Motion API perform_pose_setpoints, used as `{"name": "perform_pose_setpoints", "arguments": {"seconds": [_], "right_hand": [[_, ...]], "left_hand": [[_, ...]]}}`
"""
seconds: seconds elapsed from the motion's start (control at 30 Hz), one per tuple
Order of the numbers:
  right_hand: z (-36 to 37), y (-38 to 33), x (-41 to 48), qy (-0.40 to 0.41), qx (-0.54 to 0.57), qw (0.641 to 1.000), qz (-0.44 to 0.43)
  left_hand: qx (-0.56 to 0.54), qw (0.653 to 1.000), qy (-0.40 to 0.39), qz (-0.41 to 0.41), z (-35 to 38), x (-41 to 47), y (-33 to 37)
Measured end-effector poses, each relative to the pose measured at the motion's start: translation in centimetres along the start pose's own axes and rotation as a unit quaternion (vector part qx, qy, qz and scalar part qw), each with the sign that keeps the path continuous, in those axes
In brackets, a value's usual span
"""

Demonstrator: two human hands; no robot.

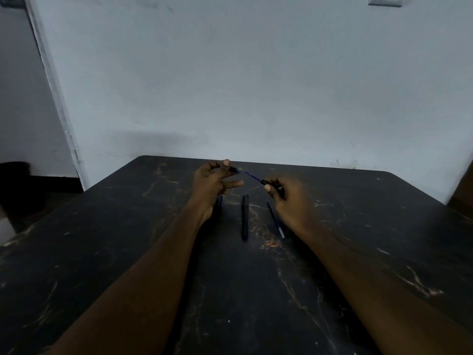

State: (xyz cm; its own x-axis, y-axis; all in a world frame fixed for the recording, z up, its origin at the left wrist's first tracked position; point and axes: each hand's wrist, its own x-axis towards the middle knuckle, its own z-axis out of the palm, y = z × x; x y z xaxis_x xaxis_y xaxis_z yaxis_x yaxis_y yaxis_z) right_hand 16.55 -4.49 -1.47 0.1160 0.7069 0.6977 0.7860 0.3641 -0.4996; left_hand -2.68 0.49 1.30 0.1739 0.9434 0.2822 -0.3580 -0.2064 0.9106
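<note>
Pale blue-grey wall [256, 85] stands behind a dark, scuffed table [128, 252]. Above its far half, the left hand [210, 183] pinches a small black cap [233, 169] between thumb and forefinger, its other fingers spread. The right hand [286, 193] curls round a pen barrel [270, 183]; a blue refill [252, 176] sticks out of it and slants up to the cap. Below the hands on the table lie a black pen [245, 217], a loose refill [276, 219] just right of it, and a dark piece [220, 201] half hidden under the left hand
</note>
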Motion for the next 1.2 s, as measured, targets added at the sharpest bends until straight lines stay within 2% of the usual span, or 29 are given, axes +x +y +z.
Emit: {"name": "perform_pose_setpoints", "arguments": {"seconds": [0.4,0.77,0.93,1.2], "right_hand": [[-0.1,0.0,0.0,-0.004,-0.028,1.0,-0.009],[-0.2,-0.3,-0.2,-0.002,-0.01,1.0,-0.012],[-0.3,-0.5,-0.3,0.007,-0.003,1.0,-0.013],[-0.5,-0.8,-0.5,-0.004,-0.006,1.0,-0.013]], "left_hand": [[0.004,1.0,-0.022,-0.002,0.6,-0.1,-0.2],[0.092,0.995,0.003,0.032,0.9,-0.5,-0.4],[0.087,0.995,-0.035,0.042,1.2,-0.5,-0.8],[0.072,0.996,-0.034,0.036,1.1,-0.4,-1.0]]}}
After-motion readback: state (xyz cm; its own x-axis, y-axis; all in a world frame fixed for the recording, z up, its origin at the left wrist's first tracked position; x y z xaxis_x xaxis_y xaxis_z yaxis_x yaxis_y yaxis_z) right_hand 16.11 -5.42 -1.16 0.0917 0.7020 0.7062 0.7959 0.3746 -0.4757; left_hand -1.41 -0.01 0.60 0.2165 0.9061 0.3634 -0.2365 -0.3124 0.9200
